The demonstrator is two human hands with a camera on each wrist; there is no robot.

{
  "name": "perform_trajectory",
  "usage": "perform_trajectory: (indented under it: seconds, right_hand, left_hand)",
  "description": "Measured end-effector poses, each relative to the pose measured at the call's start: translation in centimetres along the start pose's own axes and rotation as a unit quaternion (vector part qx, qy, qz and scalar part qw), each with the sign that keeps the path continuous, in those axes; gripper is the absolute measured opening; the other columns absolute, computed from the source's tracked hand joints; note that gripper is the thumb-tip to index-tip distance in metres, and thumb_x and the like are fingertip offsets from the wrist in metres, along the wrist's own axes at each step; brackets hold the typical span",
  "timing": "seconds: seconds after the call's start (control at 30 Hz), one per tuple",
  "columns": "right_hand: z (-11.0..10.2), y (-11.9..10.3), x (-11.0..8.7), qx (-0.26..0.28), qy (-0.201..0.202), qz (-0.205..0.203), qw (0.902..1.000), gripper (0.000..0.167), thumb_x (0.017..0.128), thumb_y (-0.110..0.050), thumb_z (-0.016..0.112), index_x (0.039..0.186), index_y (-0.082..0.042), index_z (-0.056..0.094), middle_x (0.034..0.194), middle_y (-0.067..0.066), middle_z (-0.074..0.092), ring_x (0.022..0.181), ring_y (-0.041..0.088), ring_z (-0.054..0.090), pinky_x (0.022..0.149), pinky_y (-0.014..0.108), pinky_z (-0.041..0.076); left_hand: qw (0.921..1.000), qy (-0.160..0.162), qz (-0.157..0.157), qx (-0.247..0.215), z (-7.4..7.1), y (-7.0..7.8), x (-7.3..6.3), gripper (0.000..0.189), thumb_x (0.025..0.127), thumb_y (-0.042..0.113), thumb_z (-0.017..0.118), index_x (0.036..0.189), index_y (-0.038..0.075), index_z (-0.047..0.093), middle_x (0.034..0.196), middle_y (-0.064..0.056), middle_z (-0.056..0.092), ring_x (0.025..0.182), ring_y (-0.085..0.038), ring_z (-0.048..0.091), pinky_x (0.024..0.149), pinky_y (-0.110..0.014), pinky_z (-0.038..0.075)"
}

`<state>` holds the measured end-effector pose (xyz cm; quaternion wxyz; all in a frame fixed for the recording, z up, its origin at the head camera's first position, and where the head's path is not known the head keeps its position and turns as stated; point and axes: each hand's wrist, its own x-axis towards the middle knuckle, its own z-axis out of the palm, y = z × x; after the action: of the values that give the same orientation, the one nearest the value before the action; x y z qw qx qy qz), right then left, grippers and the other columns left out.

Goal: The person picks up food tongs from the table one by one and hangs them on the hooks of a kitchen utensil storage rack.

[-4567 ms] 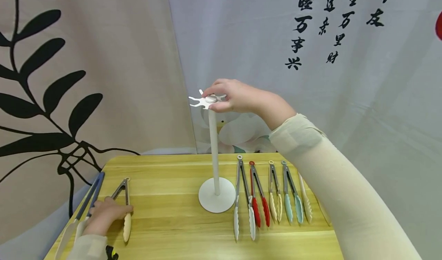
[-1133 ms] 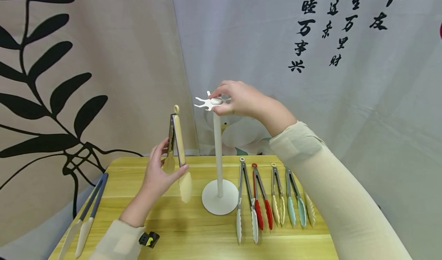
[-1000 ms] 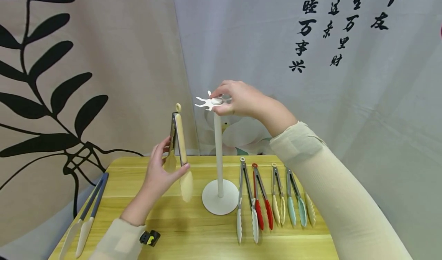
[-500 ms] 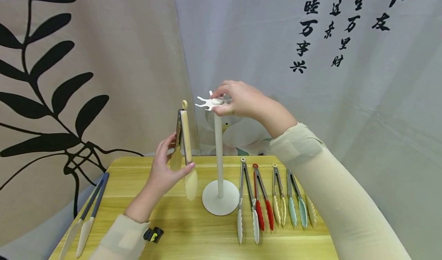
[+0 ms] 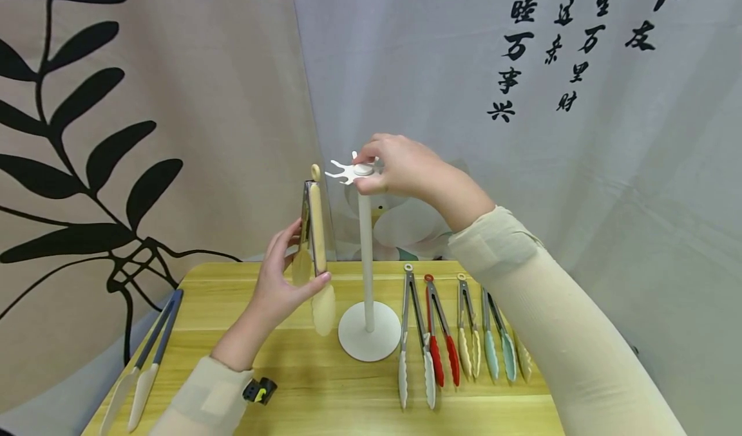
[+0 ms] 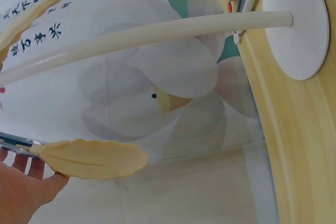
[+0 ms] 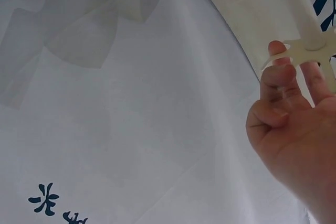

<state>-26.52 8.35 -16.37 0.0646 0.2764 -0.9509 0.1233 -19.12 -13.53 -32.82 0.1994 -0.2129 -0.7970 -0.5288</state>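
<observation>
My left hand [image 5: 281,281] holds a pair of cream tongs [image 5: 317,230] upright above the table, thumb on one arm and fingers on the other. The tongs' ring [image 5: 315,172] is up, just left of the white hook-armed top [image 5: 342,172] of a utensil stand [image 5: 366,255] and apart from it. In the left wrist view, a cream scalloped tip [image 6: 94,159] extends past the fingers. My right hand [image 5: 400,165] pinches the centre of the stand's top between thumb and fingers. From below, the right wrist view shows its fingers around the hook arms [image 7: 302,55].
Right of the stand lie white tongs [image 5: 414,333], red tongs [image 5: 442,330], small cream tongs [image 5: 468,326] and light-blue tongs [image 5: 498,333]; the right sleeve partly covers another cream utensil [image 5: 523,359]. Blue-handled tongs [image 5: 152,352] lie along the left table edge. A curtain [image 5: 232,133] hangs behind.
My left hand has picked the cream tongs up from the left of the table and carried them up and right to the stand's hooks. The right hand stays on the stand's top.
</observation>
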Motion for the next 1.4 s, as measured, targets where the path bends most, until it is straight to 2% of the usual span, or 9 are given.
perform_trajectory:
  seconds: [0.2,0.5,1.4]
  right_hand:
    - [0.0,0.0,-0.1,0.002,-0.001,0.001,1.0000,0.037,0.078,-0.033,0.064,0.113,-0.020,0.065,0.109,-0.005,0.056,0.089,0.017,0.050,0.073,0.031,0.041]
    - [0.0,0.0,-0.1,0.008,-0.001,-0.007,0.9999,0.037,0.078,-0.032,0.063,0.113,-0.020,0.065,0.109,-0.004,0.056,0.089,0.017,0.050,0.073,0.031,0.041]
    - [0.0,-0.2,-0.3,0.006,-0.003,-0.002,1.0000,0.039,0.079,-0.032,0.063,0.116,-0.021,0.064,0.114,-0.004,0.055,0.092,0.017,0.051,0.077,0.033,0.043]
  left_hand:
    - [1.0000,-0.007,0.003,-0.001,0.2,0.1,0.1,0.089,0.072,0.004,0.078,0.146,0.002,0.029,0.140,-0.018,0.036,0.122,-0.032,0.040,0.102,-0.055,0.038]
    - [0.9999,-0.015,0.008,0.003,0.3,0.6,0.2,0.088,0.072,0.003,0.077,0.146,0.001,0.029,0.138,-0.022,0.036,0.121,-0.035,0.040,0.101,-0.057,0.037]
    - [0.9992,-0.039,0.012,0.005,1.1,-0.1,0.5,0.090,0.071,0.007,0.080,0.147,0.006,0.030,0.138,-0.019,0.038,0.121,-0.036,0.040,0.099,-0.057,0.037]
